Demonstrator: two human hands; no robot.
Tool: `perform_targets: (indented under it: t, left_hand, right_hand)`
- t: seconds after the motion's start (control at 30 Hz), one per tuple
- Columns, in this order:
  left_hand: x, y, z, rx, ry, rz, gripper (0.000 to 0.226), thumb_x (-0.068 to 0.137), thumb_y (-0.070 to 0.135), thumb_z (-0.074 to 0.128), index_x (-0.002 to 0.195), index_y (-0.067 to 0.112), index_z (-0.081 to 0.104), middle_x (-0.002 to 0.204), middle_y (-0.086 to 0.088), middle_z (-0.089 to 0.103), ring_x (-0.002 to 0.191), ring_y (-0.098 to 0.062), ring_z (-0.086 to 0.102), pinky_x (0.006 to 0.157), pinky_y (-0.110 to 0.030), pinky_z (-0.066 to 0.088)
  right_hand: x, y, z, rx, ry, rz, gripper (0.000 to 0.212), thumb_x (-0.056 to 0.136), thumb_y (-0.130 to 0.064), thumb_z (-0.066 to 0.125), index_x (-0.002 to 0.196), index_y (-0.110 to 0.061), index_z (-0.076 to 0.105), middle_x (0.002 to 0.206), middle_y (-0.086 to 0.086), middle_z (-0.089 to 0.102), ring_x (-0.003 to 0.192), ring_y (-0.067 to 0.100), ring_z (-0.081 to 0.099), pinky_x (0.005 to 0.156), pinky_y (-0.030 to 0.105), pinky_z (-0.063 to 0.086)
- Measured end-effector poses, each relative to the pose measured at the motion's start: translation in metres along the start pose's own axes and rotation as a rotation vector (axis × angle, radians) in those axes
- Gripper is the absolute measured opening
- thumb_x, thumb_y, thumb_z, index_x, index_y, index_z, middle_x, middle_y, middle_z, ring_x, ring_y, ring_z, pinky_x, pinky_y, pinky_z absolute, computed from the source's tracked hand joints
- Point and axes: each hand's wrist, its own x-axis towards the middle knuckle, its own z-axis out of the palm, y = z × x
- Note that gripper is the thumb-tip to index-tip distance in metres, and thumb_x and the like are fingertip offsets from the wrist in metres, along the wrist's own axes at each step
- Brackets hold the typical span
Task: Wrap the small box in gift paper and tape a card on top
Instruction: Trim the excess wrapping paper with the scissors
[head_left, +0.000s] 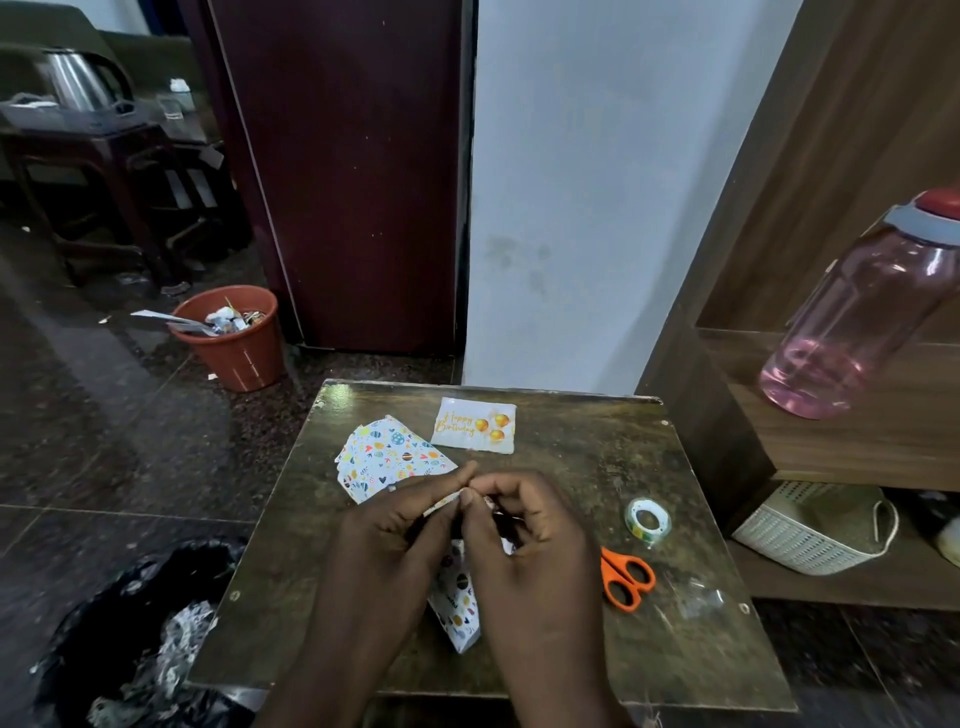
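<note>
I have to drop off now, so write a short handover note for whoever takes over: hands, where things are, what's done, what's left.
Left hand and right hand: both pinch a fold of the gift paper over the table centre; the box is hidden.
Spare paper lies behind the hands, card at the far edge, tape roll and scissors to the right.
Done: wrapping under way.
Left: finish folds, tape, tape card on.

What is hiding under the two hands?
Under the left hand and right hand patterned gift paper peeks out, folded around something on the table. Both hands pinch its top edge. Whatever it wraps is covered, so the box cannot be seen.
</note>
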Motion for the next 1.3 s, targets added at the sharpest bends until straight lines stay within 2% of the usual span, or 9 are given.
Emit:
perform_targets:
  t: [0.13, 0.33, 0.43, 0.57, 0.7, 0.83, 1.03, 1.13, 1.3]
  left_hand:
    - [0.000, -0.001, 0.002, -0.227, -0.040, -0.152, 0.035, 0.091, 0.005, 0.070, 0.121, 0.023, 0.076, 0.107, 0.005, 0.080, 0.102, -0.009, 0.075, 0.084, -0.018, 0.056]
    - [0.005, -0.004, 0.009, -0.477, -0.042, -0.288, 0.046, 0.073, 0.014, 0.074, 0.119, 0.015, 0.075, 0.077, 0.004, 0.074, 0.069, -0.016, 0.069, 0.067, -0.024, 0.059]
    - [0.006, -0.007, 0.008, -0.529, -0.052, -0.292, 0.046, 0.074, 0.010, 0.074, 0.120, 0.011, 0.075, 0.083, 0.000, 0.078, 0.074, -0.012, 0.072, 0.066, -0.023, 0.057]
    - [0.009, -0.012, 0.005, -0.624, -0.026, -0.322, 0.042, 0.077, 0.011, 0.073, 0.118, 0.018, 0.078, 0.115, -0.014, 0.077, 0.106, -0.026, 0.071, 0.089, -0.038, 0.057]
    - [0.011, -0.013, 0.000, -0.637, -0.012, -0.360, 0.040, 0.080, 0.010, 0.072, 0.118, 0.019, 0.077, 0.122, -0.012, 0.075, 0.105, -0.024, 0.072, 0.084, -0.033, 0.059]
    - [0.005, -0.005, 0.003, -0.591, -0.055, -0.355, 0.037, 0.084, 0.017, 0.067, 0.119, 0.017, 0.077, 0.104, -0.016, 0.078, 0.088, -0.017, 0.074, 0.076, -0.025, 0.061]
    - [0.005, 0.000, 0.010, -0.618, -0.046, -0.374, 0.040, 0.084, 0.014, 0.068, 0.123, 0.008, 0.074, 0.112, -0.020, 0.076, 0.096, -0.028, 0.076, 0.084, -0.036, 0.063]
    - [0.008, -0.001, 0.007, -0.653, -0.023, -0.398, 0.050, 0.074, 0.004, 0.074, 0.123, 0.011, 0.073, 0.106, -0.020, 0.077, 0.088, -0.026, 0.076, 0.074, -0.028, 0.063]
    - [0.009, -0.003, 0.000, -0.639, 0.090, -0.352, 0.039, 0.065, 0.005, 0.079, 0.104, 0.013, 0.079, 0.088, -0.019, 0.077, 0.074, -0.023, 0.075, 0.068, -0.026, 0.060]
  right_hand:
    - [0.006, 0.001, -0.006, 0.060, 0.029, 0.129, 0.025, 0.088, -0.007, 0.072, 0.086, -0.032, 0.067, 0.078, -0.006, 0.073, 0.074, 0.013, 0.071, 0.071, 0.045, 0.059]
    - [0.010, 0.001, -0.014, -0.181, 0.004, -0.076, 0.031, 0.084, 0.003, 0.071, 0.080, -0.027, 0.064, 0.086, -0.016, 0.067, 0.088, 0.007, 0.067, 0.074, 0.025, 0.052]
    - [0.009, -0.001, -0.013, -0.245, -0.051, -0.220, 0.029, 0.085, 0.001, 0.066, 0.086, -0.028, 0.066, 0.094, -0.018, 0.067, 0.095, 0.006, 0.067, 0.079, 0.025, 0.051]
    - [0.006, 0.000, -0.012, -0.274, -0.145, -0.300, 0.029, 0.090, -0.013, 0.063, 0.111, -0.032, 0.069, 0.114, -0.021, 0.068, 0.111, -0.003, 0.062, 0.091, 0.017, 0.049]
    - [0.004, 0.003, -0.010, -0.317, -0.237, -0.248, 0.043, 0.090, -0.019, 0.068, 0.127, -0.039, 0.061, 0.125, -0.021, 0.066, 0.116, -0.015, 0.054, 0.094, 0.002, 0.039]
    - [0.011, 0.005, -0.016, -0.247, -0.168, -0.135, 0.032, 0.092, -0.009, 0.071, 0.112, -0.035, 0.073, 0.108, -0.024, 0.072, 0.103, -0.004, 0.067, 0.087, 0.019, 0.052]
    - [0.019, -0.001, -0.025, -0.054, -0.147, -0.020, 0.026, 0.090, -0.002, 0.072, 0.085, -0.028, 0.071, 0.082, -0.013, 0.073, 0.081, 0.012, 0.072, 0.073, 0.038, 0.059]
    - [0.019, -0.003, -0.026, 0.044, -0.192, -0.029, 0.030, 0.092, 0.003, 0.069, 0.088, -0.027, 0.073, 0.083, -0.008, 0.076, 0.079, 0.017, 0.074, 0.075, 0.044, 0.060]
    - [0.018, -0.004, -0.028, 0.099, -0.336, -0.022, 0.034, 0.096, 0.002, 0.064, 0.107, -0.028, 0.076, 0.102, -0.012, 0.078, 0.100, 0.011, 0.074, 0.088, 0.044, 0.060]
